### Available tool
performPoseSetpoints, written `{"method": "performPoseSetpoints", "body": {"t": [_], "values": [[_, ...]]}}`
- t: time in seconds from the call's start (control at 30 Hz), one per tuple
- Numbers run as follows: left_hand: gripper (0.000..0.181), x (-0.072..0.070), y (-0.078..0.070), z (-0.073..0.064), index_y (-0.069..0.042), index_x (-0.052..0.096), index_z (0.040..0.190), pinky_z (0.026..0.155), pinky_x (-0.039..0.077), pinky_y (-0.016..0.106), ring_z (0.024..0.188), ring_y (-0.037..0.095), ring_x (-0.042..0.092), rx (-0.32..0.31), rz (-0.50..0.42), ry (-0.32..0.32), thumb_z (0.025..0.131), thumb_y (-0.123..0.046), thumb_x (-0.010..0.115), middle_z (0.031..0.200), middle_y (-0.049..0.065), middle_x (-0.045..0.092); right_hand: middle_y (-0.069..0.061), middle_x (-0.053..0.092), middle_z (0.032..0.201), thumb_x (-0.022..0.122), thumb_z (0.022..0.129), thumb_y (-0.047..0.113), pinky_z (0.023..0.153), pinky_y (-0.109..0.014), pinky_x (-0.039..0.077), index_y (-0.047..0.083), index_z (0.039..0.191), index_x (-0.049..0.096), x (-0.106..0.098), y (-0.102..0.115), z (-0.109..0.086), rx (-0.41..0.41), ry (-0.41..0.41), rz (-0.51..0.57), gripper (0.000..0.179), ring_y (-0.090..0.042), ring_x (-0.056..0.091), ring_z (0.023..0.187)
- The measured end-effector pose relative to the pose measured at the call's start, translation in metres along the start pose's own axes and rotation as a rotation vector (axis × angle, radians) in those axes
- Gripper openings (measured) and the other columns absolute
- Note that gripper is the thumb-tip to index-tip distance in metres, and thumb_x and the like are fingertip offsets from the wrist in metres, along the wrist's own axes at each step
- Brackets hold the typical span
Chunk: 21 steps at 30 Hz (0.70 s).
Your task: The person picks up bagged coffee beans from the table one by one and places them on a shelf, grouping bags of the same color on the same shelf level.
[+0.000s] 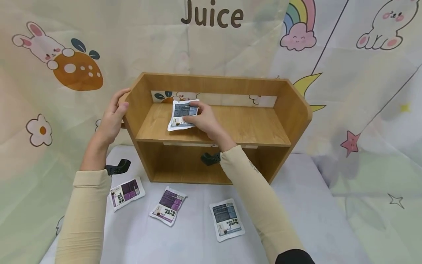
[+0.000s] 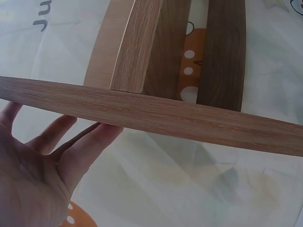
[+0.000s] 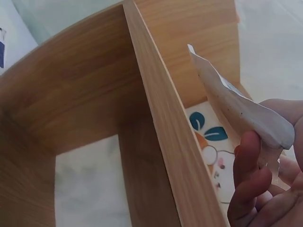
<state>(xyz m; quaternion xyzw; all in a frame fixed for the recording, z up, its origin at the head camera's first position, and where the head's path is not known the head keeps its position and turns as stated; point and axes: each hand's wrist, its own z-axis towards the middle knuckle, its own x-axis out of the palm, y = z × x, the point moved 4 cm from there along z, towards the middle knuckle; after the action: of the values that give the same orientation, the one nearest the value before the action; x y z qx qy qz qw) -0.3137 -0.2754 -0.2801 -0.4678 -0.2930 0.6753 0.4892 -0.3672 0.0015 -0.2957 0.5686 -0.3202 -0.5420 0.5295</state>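
Light brown wood-finish shelf unit (image 1: 217,83), two tiers, standing upright in the centre of the head frame on a white-covered table (image 1: 184,245), open front towards the wearer, which leaves both tiers within reach. Left hand (image 1: 110,123), at the unit's outer left side, left of centre: fingers extended and spread, tips against the panel edge, not wrapped round it, presumably to steady the unit. Right hand (image 1: 209,123), over the upper tier: thumb and fingers closed in a pinch on the right-hand edge of one blue-grey and white packet (image 1: 180,116), a hold that leaves most of the printed face uncovered and suits so thin an item. Held packet: tilted, in front of the upper tier's left half; whether its lower edge touches the board cannot be told. Loose on the table, lower part of the frame, printed faces up: one purple packet (image 1: 126,192) at lower left, a second purple packet (image 1: 168,205) beside it towards the centre, one blue-grey packet (image 1: 227,220) right of centre, all apart. Condition of view: right forearm covers part of the lower tier; small print illegible; left fingertips partly behind the panel in the left wrist view; a dark object (image 1: 295,256) cut off at the bottom edge, unidentified.
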Motion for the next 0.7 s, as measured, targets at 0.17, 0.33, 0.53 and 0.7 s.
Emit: {"method": "performPoseSetpoints", "body": {"t": [0.17, 0.33, 0.53, 0.7], "values": [[0.048, 0.003, 0.0, 0.003, -0.039, 0.028, 0.149, 0.072, 0.045, 0.039, 0.113, 0.036, 0.042, -0.008, 0.0, 0.014, 0.102, -0.038, 0.037, 0.142, 0.01, 0.034, -0.004, 0.054, 0.117, 0.08, 0.08, 0.013, 0.077, -0.022, 0.045, 0.012, 0.136, 0.055, 0.01, -0.001, 0.009, 0.011, 0.015, -0.023, 0.061, -0.016, 0.051, 0.099], [0.048, 0.002, -0.002, 0.003, -0.037, 0.029, 0.149, 0.072, 0.046, 0.038, 0.113, 0.035, 0.043, 0.011, -0.013, 0.011, 0.102, -0.035, 0.038, 0.141, 0.009, 0.036, -0.003, 0.052, 0.121, 0.08, 0.08, 0.015, 0.08, -0.021, 0.044, 0.013, 0.134, 0.055, 0.019, 0.001, 0.018, 0.034, 0.02, -0.048, 0.059, -0.015, 0.05, 0.103], [0.048, 0.002, -0.001, 0.006, -0.035, 0.03, 0.149, 0.069, 0.046, 0.037, 0.11, 0.035, 0.044, 0.012, -0.027, 0.01, 0.102, -0.033, 0.038, 0.14, 0.009, 0.036, -0.005, 0.052, 0.121, 0.08, 0.08, 0.014, 0.079, -0.021, 0.045, 0.013, 0.134, 0.055, 0.026, 0.003, 0.024, 0.047, 0.026, -0.044, 0.059, -0.016, 0.052, 0.102], [0.048, 0.001, 0.001, 0.004, -0.038, 0.028, 0.149, 0.073, 0.043, 0.042, 0.114, 0.037, 0.042, -0.005, -0.007, 0.01, 0.102, -0.036, 0.038, 0.144, 0.009, 0.034, -0.004, 0.048, 0.13, 0.08, 0.082, 0.016, 0.085, -0.022, 0.044, 0.014, 0.135, 0.055, 0.031, -0.001, 0.026, 0.083, 0.015, -0.078, 0.059, -0.015, 0.048, 0.108]]}}
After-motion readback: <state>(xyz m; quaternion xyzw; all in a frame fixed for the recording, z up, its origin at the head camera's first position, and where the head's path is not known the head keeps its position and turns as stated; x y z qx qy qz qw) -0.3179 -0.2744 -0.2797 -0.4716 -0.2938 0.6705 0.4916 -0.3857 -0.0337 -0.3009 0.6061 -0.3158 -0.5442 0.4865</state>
